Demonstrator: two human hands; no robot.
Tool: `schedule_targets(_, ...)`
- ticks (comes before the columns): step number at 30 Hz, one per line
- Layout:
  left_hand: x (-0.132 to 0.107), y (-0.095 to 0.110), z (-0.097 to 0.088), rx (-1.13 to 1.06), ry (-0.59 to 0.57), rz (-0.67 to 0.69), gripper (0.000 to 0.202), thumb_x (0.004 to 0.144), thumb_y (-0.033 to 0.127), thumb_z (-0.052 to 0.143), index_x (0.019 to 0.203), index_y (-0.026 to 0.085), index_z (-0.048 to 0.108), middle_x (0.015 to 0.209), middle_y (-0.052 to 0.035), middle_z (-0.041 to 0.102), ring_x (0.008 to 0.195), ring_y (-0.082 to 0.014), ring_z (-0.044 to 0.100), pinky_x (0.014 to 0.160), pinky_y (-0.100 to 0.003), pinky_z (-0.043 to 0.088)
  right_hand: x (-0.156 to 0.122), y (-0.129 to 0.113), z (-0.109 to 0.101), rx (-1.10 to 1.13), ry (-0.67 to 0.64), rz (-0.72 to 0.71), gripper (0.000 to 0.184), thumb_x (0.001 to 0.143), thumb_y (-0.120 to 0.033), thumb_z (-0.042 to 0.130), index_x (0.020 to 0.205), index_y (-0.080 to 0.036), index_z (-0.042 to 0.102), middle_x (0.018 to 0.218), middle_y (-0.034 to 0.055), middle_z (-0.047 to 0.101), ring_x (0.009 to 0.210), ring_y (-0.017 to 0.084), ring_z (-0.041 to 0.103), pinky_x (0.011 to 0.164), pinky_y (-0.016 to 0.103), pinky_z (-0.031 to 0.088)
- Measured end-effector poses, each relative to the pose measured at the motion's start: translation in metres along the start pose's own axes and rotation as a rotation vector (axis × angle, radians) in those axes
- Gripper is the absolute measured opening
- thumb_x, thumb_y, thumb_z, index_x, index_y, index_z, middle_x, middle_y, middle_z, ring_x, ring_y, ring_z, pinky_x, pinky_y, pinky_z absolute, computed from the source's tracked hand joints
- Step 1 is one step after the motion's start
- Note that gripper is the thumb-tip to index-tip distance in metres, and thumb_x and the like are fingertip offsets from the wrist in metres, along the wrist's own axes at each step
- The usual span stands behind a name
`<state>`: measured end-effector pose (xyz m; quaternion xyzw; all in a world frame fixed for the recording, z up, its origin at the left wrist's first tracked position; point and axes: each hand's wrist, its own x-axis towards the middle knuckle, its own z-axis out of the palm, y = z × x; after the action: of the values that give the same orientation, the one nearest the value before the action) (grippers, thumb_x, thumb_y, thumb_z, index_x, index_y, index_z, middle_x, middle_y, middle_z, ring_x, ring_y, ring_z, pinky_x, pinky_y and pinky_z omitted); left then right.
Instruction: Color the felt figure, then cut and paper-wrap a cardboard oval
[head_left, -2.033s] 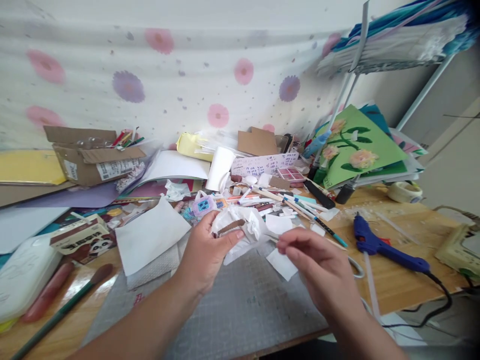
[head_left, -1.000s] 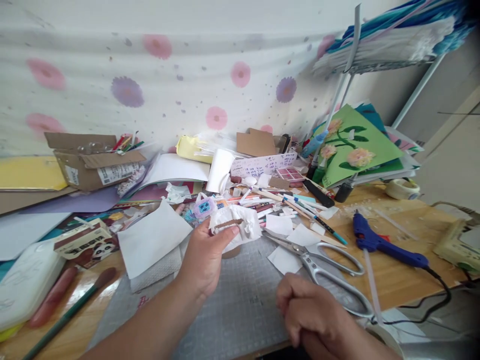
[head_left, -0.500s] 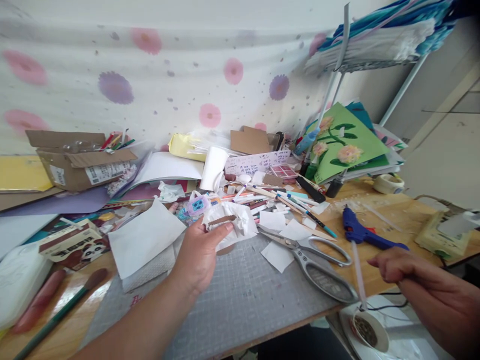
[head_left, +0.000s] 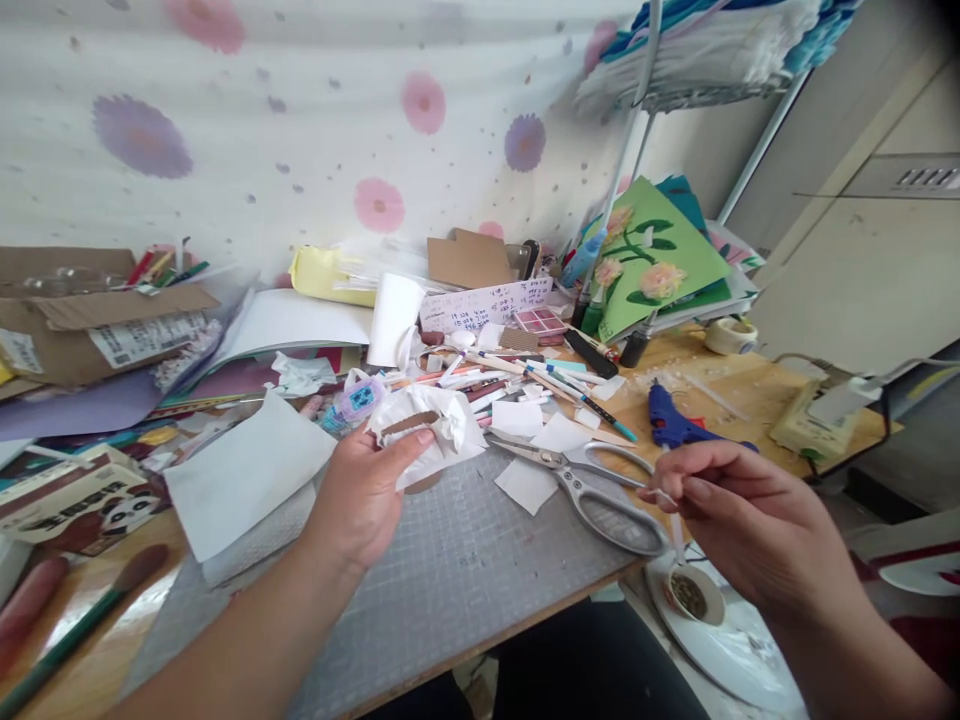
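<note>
Paper [head_left: 461, 428], white and crumpled, is positioned above the far part of the gray cutting mat [head_left: 450, 580], gripped in the left hand [head_left: 360, 500]. The left thumb presses across the near side and the other fingers are folded behind, largely hidden. A brown piece [head_left: 409, 424] shows through an opening in the paper, just above the thumb. The right hand [head_left: 739, 515] is raised near the table's right edge, well apart from the paper; its thumb and index finger are brought together, with a pale shred [head_left: 661, 495] at the tips, too small to identify. Behind this hand, and partly covered by it, lies the blue glue gun [head_left: 671, 418]. Metal scissors [head_left: 574, 478] rest between the two hands, blades toward the paper, handles toward the right hand. White paper squares [head_left: 527, 486] lie beside the blades. Marker pens [head_left: 540, 375] are scattered beyond the scissors.
</note>
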<state>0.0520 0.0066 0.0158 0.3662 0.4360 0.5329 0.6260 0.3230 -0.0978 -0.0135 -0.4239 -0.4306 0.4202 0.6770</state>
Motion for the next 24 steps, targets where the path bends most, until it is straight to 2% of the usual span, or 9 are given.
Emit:
schedule_targets(11, 0.002, -0.002, -0.001, 0.004, -0.056, 0.012, 0.043, 0.062, 0.017, 0.081, 0.104, 0.019, 0.069, 0.099, -0.0038, 0.076, 0.088, -0.0211, 0.071, 0.073, -0.027, 0.056, -0.004, 0.004, 0.013, 0.064, -0.028, -0.004, 0.002, 0.087, -0.025, 0.064, 0.088, -0.026, 0.065, 0.054, -0.0073, 0.048, 0.050, 0.009, 0.049, 0.059, 0.024, 0.054)
schedule_targets(13, 0.002, -0.002, -0.001, -0.006, -0.059, 0.008, 0.045, 0.060, 0.017, 0.082, 0.103, 0.018, 0.069, 0.099, -0.0047, 0.076, 0.088, -0.0207, 0.071, 0.074, -0.027, 0.056, -0.006, -0.005, 0.009, -0.128, -0.156, -0.031, 0.010, 0.085, -0.021, 0.066, 0.093, -0.029, 0.065, 0.068, -0.0036, 0.060, 0.066, 0.013, 0.061, 0.071, 0.029, 0.055)
schedule_targets(15, 0.002, -0.002, -0.001, -0.008, -0.060, -0.005, 0.046, 0.059, 0.018, 0.083, 0.103, 0.017, 0.070, 0.098, -0.0055, 0.076, 0.087, -0.0217, 0.071, 0.072, -0.028, 0.056, -0.009, -0.018, 0.002, -0.412, -0.459, -0.038, 0.020, 0.080, -0.018, 0.070, 0.097, -0.029, 0.068, 0.084, 0.0016, 0.069, 0.085, 0.019, 0.066, 0.085, 0.036, 0.053)
schedule_targets(17, 0.002, -0.001, -0.002, 0.000, -0.054, -0.018, 0.045, 0.058, 0.019, 0.083, 0.101, 0.016, 0.070, 0.095, -0.0060, 0.076, 0.084, -0.0230, 0.071, 0.068, -0.028, 0.056, -0.011, -0.029, -0.010, -0.680, -0.755, -0.009, 0.014, 0.078, -0.021, 0.071, 0.091, -0.026, 0.072, 0.079, 0.0032, 0.072, 0.081, 0.022, 0.069, 0.089, 0.040, 0.052)
schedule_targets(18, 0.001, -0.002, -0.002, 0.007, -0.049, -0.023, 0.042, 0.058, 0.019, 0.083, 0.099, 0.016, 0.071, 0.093, -0.0062, 0.077, 0.082, -0.0234, 0.072, 0.067, -0.028, 0.056, -0.009, -0.031, -0.020, -0.790, -0.778, 0.007, 0.007, 0.080, -0.025, 0.069, 0.086, -0.025, 0.073, 0.066, 0.0012, 0.070, 0.068, 0.020, 0.069, 0.087, 0.041, 0.053)
schedule_targets(19, 0.001, -0.002, -0.001, 0.011, -0.047, -0.024, 0.041, 0.059, 0.020, 0.083, 0.097, 0.016, 0.071, 0.090, -0.0062, 0.077, 0.081, -0.0234, 0.072, 0.067, -0.028, 0.056, -0.006, -0.030, -0.033, -0.905, -0.669, 0.004, 0.013, 0.085, -0.030, 0.061, 0.081, -0.025, 0.073, 0.062, 0.0012, 0.069, 0.061, 0.020, 0.068, 0.081, 0.040, 0.056)
schedule_targets(21, 0.000, -0.002, -0.001, -0.001, -0.054, -0.028, 0.040, 0.059, 0.020, 0.083, 0.096, 0.016, 0.071, 0.088, -0.0058, 0.077, 0.079, -0.0229, 0.072, 0.070, -0.029, 0.056, 0.006, -0.021, -0.064, -1.178, -0.194, -0.070, 0.026, 0.088, -0.037, 0.049, 0.093, -0.023, 0.071, 0.073, 0.0061, 0.073, 0.065, 0.026, 0.070, 0.069, 0.042, 0.058)
schedule_targets(22, -0.001, -0.003, -0.001, -0.011, -0.059, -0.032, 0.041, 0.059, 0.020, 0.083, 0.097, 0.016, 0.071, 0.087, -0.0056, 0.077, 0.078, -0.0226, 0.072, 0.072, -0.030, 0.056, 0.014, -0.013, -0.081, -1.324, -0.026, -0.117, 0.029, 0.086, -0.035, 0.048, 0.102, -0.023, 0.069, 0.091, 0.0091, 0.074, 0.084, 0.031, 0.071, 0.081, 0.048, 0.056)
schedule_targets(24, -0.002, -0.004, -0.001, -0.034, -0.061, -0.044, 0.043, 0.058, 0.019, 0.083, 0.099, 0.015, 0.070, 0.086, -0.0057, 0.077, 0.077, -0.0223, 0.072, 0.074, -0.031, 0.055, 0.033, 0.006, -0.110, -1.395, 0.042, -0.168, 0.039, 0.073, -0.026, 0.053, 0.108, -0.020, 0.066, 0.117, 0.0166, 0.066, 0.114, 0.044, 0.057, 0.101, 0.060, 0.039)
